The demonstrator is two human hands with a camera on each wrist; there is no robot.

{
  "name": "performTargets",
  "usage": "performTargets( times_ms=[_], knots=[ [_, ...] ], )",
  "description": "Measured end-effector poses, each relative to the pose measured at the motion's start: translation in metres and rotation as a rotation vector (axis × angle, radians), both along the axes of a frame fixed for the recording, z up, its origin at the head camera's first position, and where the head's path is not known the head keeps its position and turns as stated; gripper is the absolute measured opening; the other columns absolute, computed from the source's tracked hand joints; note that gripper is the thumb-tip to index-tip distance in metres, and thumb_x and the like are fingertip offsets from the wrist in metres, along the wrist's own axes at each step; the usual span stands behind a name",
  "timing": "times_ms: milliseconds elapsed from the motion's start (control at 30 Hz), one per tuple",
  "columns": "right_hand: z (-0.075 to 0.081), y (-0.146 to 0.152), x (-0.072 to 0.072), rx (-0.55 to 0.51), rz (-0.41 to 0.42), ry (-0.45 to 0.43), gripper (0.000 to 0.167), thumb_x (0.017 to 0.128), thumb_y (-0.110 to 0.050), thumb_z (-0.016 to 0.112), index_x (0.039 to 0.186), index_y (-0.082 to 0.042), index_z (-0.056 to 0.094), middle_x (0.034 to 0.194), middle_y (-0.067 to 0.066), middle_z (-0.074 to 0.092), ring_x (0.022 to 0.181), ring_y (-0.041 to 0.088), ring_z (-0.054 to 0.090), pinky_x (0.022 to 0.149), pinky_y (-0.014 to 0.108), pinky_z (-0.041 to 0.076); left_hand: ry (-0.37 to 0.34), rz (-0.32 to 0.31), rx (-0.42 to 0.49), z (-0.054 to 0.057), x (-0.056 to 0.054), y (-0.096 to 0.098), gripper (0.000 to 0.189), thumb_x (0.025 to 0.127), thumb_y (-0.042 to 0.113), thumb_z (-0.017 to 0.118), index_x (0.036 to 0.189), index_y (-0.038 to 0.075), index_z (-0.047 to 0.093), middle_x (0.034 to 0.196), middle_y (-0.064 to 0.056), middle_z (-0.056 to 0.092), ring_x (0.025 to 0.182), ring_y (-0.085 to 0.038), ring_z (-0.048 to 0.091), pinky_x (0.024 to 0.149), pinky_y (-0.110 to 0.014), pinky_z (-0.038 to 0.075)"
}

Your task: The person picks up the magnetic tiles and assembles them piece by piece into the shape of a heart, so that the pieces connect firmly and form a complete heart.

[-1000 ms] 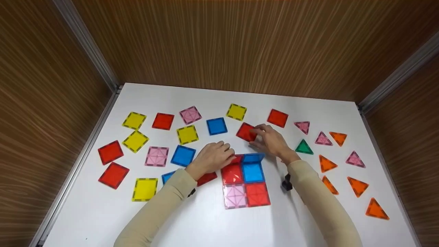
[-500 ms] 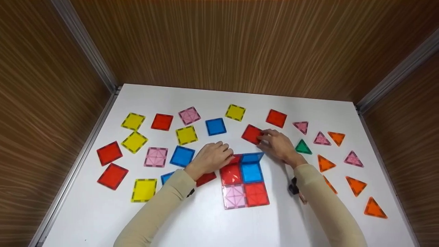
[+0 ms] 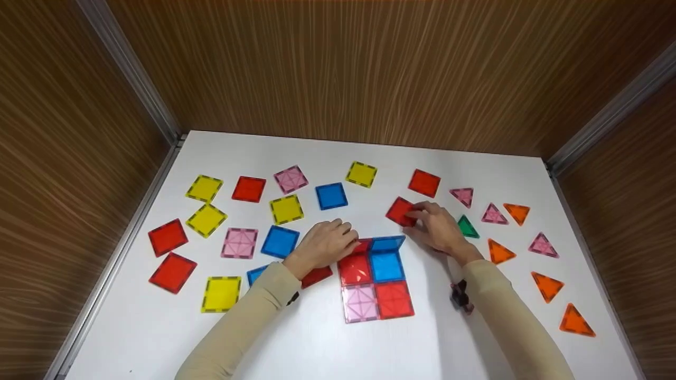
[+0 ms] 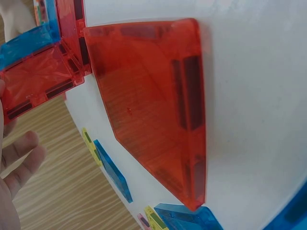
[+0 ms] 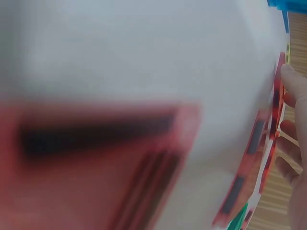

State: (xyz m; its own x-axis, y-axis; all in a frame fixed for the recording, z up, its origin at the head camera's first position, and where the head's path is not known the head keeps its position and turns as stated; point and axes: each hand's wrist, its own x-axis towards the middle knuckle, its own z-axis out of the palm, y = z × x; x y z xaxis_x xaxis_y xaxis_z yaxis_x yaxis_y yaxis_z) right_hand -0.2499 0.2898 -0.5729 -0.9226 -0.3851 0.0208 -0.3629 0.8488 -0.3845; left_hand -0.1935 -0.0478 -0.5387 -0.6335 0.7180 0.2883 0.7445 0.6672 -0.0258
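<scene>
Translucent magnetic tiles lie on the white table. Two red squares, a blue and a pink one form a flat block (image 3: 376, 287). Along its far edge stand an upright blue tile (image 3: 387, 244) and an upright red tile (image 3: 363, 246). My left hand (image 3: 328, 243) holds the red upright one at its top; in the left wrist view this hand (image 4: 17, 163) is at the left edge, partly cut off. My right hand (image 3: 439, 228) pinches a loose red square tile (image 3: 400, 211) beyond the block's right side. In the right wrist view, the hand (image 5: 295, 129) shows at the right edge.
Loose yellow (image 3: 222, 294), red (image 3: 172, 272), pink (image 3: 240, 243) and blue (image 3: 280, 241) squares spread left and behind. Orange (image 3: 547, 286), pink (image 3: 543, 245) and green (image 3: 467, 227) triangles lie right. A wood-grain panel (image 3: 338, 74) rises behind the table.
My right hand has slid the red square tile to the right and slightly nearer. The left hand stays in place at the upright red tile.
</scene>
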Motion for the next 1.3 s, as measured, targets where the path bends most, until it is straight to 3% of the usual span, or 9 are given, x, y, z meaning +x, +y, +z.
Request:
performTargets(
  times_ms=[267,533,667,833,1033,1167,1300],
  knots=[
    [-0.001,-0.018,-0.01,0.034,-0.046,-0.058,0.057,0.098,-0.047,0.073,0.148,-0.021,0.063,0.157,0.016,0.047,0.145,0.038,0.042,0.121,0.062,0.041,-0.02,0.005,0.001,0.0,0.001,0.0,0.026,0.106,0.038,0.063,0.12,0.017,0.069,0.113,-0.003,0.075,0.1,-0.019,0.068,0.084,-0.03,0.062],
    [0.004,-0.014,-0.007,0.051,-0.091,-0.079,0.05,0.096,-0.042,0.076,0.142,-0.023,0.069,0.146,0.015,0.054,0.136,0.036,0.045,0.112,0.059,0.046,-0.046,0.003,-0.004,0.0,0.001,0.001,0.027,0.107,0.038,0.062,0.122,0.017,0.069,0.114,-0.003,0.075,0.101,-0.019,0.068,0.087,-0.031,0.063],
    [0.009,-0.006,0.001,0.075,-0.069,-0.029,0.048,0.094,-0.043,0.078,0.136,-0.022,0.073,0.138,0.015,0.058,0.129,0.034,0.048,0.108,0.058,0.047,-0.05,0.012,-0.011,0.001,0.001,0.001,0.027,0.107,0.038,0.061,0.122,0.017,0.069,0.114,-0.003,0.075,0.102,-0.019,0.068,0.087,-0.031,0.062],
    [0.013,0.002,0.016,0.037,-0.088,0.044,0.046,0.091,-0.041,0.08,0.132,-0.02,0.076,0.135,0.017,0.059,0.124,0.035,0.051,0.1,0.056,0.053,-0.071,0.015,-0.007,0.001,0.001,0.0,0.027,0.107,0.038,0.061,0.122,0.016,0.069,0.114,-0.003,0.075,0.102,-0.019,0.067,0.087,-0.031,0.062],
    [0.017,0.006,0.046,-0.129,-0.177,0.086,0.042,0.092,-0.035,0.081,0.128,-0.015,0.077,0.135,0.019,0.061,0.124,0.036,0.054,0.093,0.054,0.061,-0.042,0.016,0.011,-0.002,0.002,-0.001,0.026,0.107,0.038,0.062,0.121,0.017,0.069,0.113,-0.002,0.075,0.101,-0.018,0.068,0.085,-0.03,0.062],
    [0.021,0.006,0.067,-0.268,-0.253,-0.017,0.043,0.095,-0.036,0.078,0.129,-0.011,0.076,0.135,0.019,0.061,0.122,0.035,0.055,0.091,0.048,0.061,-0.067,0.018,0.02,-0.001,0.002,-0.001,0.026,0.107,0.038,0.062,0.122,0.017,0.069,0.114,-0.003,0.074,0.103,-0.019,0.067,0.086,-0.031,0.062],
    [0.025,0.006,0.085,-0.381,-0.342,-0.16,0.043,0.097,-0.04,0.075,0.129,-0.01,0.076,0.131,0.017,0.062,0.117,0.032,0.056,0.088,0.033,0.056,-0.092,0.017,0.019,0.0,0.001,0.0,0.027,0.107,0.037,0.061,0.122,0.017,0.069,0.114,-0.003,0.074,0.103,-0.019,0.067,0.086,-0.031,0.062]
  ],
)
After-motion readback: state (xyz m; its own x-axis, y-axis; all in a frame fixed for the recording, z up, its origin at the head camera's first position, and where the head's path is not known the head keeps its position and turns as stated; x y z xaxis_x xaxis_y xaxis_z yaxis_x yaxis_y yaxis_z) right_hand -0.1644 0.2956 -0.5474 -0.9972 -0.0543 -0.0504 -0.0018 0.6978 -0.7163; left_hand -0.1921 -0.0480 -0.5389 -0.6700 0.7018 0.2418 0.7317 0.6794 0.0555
